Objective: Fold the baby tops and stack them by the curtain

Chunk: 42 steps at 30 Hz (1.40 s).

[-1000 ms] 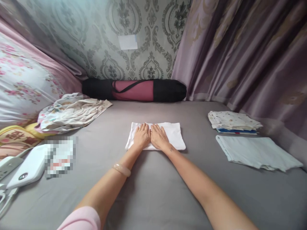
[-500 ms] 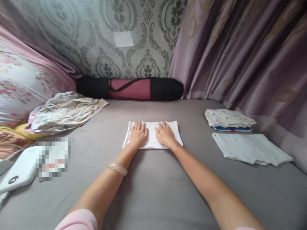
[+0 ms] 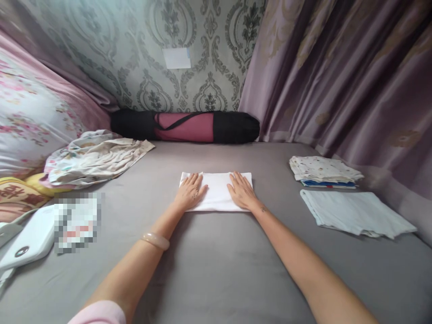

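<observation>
A folded white cloth lies flat on the grey bed sheet, its long side running left to right. Pressed flat on its left end is my left hand, fingers spread and pointing away from me. My right hand rests the same way on the right end, fingers apart. Between the two hands the middle of the cloth shows smooth. Neither hand grips anything. A pale bangle circles my left wrist.
At right lie a folded pale cloth and a stack of folded patterned clothes. Crumpled patterned clothes and a white device are on the left. A black and maroon roll bag lies against the wall.
My hands have slid apart, the left outward to the left and the right outward to the right, over the cloth. The cloth's edges look straighter. The view has shifted slightly.
</observation>
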Each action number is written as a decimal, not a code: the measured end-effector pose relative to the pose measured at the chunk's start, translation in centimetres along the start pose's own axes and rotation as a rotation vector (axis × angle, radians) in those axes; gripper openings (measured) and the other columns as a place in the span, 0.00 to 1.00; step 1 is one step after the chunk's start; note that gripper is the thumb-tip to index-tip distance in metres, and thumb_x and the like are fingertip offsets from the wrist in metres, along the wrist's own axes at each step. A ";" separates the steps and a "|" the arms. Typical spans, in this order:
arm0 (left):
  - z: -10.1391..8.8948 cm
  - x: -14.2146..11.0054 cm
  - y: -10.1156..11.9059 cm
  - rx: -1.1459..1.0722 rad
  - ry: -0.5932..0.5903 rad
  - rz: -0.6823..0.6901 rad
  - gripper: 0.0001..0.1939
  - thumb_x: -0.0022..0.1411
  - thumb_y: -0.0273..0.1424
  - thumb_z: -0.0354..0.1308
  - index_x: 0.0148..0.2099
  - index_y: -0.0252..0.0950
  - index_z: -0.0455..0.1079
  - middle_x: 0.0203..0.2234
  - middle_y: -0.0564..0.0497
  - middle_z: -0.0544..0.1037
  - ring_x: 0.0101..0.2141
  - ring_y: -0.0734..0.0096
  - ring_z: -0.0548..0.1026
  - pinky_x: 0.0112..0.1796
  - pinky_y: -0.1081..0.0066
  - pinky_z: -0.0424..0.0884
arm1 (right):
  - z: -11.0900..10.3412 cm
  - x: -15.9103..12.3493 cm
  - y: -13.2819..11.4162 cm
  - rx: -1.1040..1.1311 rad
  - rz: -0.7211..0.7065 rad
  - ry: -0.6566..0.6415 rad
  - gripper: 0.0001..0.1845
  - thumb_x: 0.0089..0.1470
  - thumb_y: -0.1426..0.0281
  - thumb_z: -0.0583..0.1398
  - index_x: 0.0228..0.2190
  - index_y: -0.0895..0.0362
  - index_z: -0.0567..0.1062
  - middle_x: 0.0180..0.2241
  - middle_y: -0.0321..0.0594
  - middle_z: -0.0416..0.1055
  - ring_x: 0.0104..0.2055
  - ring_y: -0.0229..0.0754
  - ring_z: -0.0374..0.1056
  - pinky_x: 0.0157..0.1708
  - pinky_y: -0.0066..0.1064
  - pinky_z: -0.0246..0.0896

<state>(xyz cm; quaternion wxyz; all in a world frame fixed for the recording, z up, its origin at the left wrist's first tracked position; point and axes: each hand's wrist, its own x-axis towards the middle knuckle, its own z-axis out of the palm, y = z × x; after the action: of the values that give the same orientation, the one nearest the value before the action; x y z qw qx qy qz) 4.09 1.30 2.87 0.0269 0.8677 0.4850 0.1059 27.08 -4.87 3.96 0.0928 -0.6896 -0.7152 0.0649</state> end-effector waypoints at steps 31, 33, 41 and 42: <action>0.5 0.2 -4.6 -0.169 -0.008 -0.100 0.32 0.69 0.45 0.36 0.65 0.30 0.57 0.65 0.39 0.56 0.66 0.54 0.49 0.63 0.54 0.50 | -0.1 0.0 2.4 -0.010 0.152 -0.020 0.39 0.64 0.54 0.37 0.66 0.67 0.48 0.69 0.49 0.37 0.70 0.50 0.32 0.66 0.43 0.33; 0.3 0.0 -5.0 -0.228 0.032 -0.102 0.30 0.69 0.43 0.37 0.65 0.31 0.58 0.66 0.40 0.55 0.66 0.57 0.49 0.62 0.55 0.51 | -0.4 0.1 2.6 0.003 0.157 -0.058 0.38 0.64 0.55 0.36 0.66 0.66 0.48 0.69 0.48 0.37 0.70 0.49 0.32 0.66 0.43 0.35; -1.1 -3.9 -6.2 -0.390 0.076 -0.173 0.29 0.69 0.43 0.36 0.64 0.32 0.58 0.65 0.41 0.57 0.65 0.60 0.52 0.63 0.56 0.52 | -1.4 -0.6 -0.7 -0.028 -0.010 -0.006 0.35 0.65 0.57 0.38 0.66 0.64 0.50 0.69 0.48 0.38 0.70 0.49 0.31 0.66 0.50 0.24; -1.3 -4.3 -6.3 -0.403 0.075 -0.186 0.30 0.69 0.43 0.35 0.64 0.32 0.58 0.65 0.41 0.57 0.66 0.60 0.52 0.63 0.56 0.52 | -1.3 -0.6 -1.5 -0.025 -0.064 -0.017 0.35 0.65 0.57 0.38 0.66 0.63 0.50 0.69 0.47 0.38 0.70 0.48 0.31 0.66 0.48 0.25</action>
<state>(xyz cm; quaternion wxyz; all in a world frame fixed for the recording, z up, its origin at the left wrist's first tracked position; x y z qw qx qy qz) -3.62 0.91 2.49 0.1914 0.7917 0.5326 0.2300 25.95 -5.58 5.50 0.0801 -0.6670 -0.7384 0.0587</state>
